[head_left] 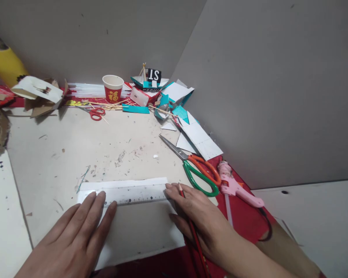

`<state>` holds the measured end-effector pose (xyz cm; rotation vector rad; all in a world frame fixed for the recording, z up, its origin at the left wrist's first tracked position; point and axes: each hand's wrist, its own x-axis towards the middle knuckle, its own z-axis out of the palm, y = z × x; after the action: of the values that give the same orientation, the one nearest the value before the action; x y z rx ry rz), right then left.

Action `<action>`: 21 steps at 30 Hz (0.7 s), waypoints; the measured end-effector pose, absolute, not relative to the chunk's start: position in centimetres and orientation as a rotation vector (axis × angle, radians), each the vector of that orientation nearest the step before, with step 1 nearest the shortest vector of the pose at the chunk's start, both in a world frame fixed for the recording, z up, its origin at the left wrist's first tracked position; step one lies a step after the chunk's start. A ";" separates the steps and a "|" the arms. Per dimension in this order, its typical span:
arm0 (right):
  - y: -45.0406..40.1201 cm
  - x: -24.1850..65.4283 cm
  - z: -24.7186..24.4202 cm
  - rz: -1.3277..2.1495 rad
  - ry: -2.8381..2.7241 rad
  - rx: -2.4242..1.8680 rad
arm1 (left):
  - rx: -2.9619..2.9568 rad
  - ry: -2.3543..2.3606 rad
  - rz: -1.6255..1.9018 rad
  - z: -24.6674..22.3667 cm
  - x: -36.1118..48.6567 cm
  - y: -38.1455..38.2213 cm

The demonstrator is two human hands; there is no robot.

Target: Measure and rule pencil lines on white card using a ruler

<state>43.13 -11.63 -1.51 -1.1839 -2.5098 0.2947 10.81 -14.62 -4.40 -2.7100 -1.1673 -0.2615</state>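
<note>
A clear plastic ruler (136, 196) lies across a white piece of card (145, 229) near the front of the table. My left hand (77, 233) rests flat on the ruler's left part, fingers stretched out. At the ruler's right end, the fingertips of my right hand (201, 216) touch its edge. A red and black pencil (195, 233) is held in that hand, its sharpened tip pointing up and away from the card. Large scissors (191, 159) with one orange and one green handle lie just beyond my right hand.
A pink glue gun (234, 187) lies on red cloth at the right. Small red scissors (97, 113), a paper cup (113, 88), wooden sticks (113, 105) and cut card pieces (201, 139) line the back. A yellow bottle (4, 61) stands back left. Grey panels rise behind.
</note>
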 end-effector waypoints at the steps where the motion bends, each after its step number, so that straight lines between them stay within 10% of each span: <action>1: -11.7 43.1 -1.5 0.283 -2.509 -1.182 | -2.711 -1.166 -0.260 -4.4 10.8 -14.6; 21: -12.9 43.3 -3.8 0.028 -2.523 -1.091 | -2.618 -1.103 -0.020 -1.1 11.8 -14.7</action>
<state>43.31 -12.88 -3.78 -1.0911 -2.5225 0.0277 11.81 -14.75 -1.09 -2.6180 -1.1025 -0.0199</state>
